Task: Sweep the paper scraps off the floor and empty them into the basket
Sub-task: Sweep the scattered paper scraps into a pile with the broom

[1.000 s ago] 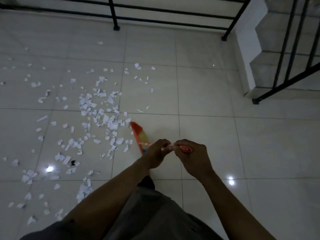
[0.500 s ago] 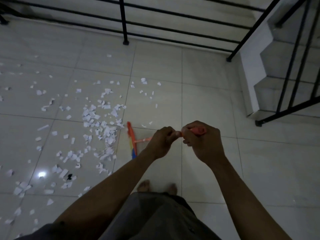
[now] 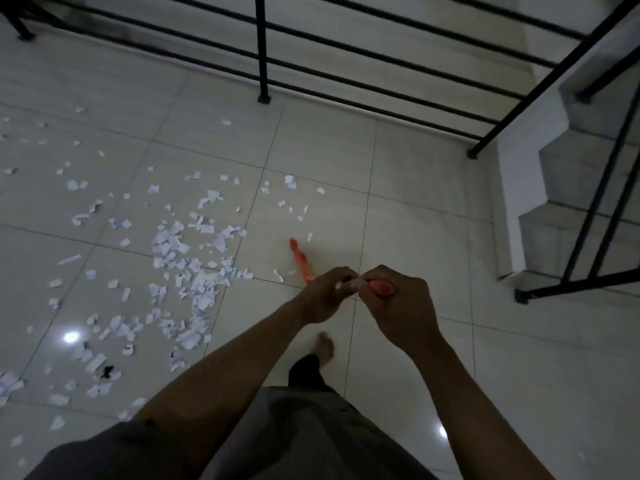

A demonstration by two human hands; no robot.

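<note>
- Left hand (image 3: 325, 296) curls round the broom handle (image 3: 380, 288), forearm stretched forward.
- Right hand (image 3: 398, 308) grips the handle's top end, just beside the left hand.

Glossy smooth tile floor (image 3: 408, 220); white paper scraps (image 3: 180, 251); matt black metal railing (image 3: 262, 46).

Both hands grip an orange broom (image 3: 302, 261): the left hand (image 3: 323, 294) lower on the handle, the right hand (image 3: 398, 306) around its top end. White paper scraps (image 3: 187, 265) litter the tiled floor (image 3: 415, 220) to the left. A black railing (image 3: 263, 50) stands far, with stairs (image 3: 571, 188) at the right.
</note>
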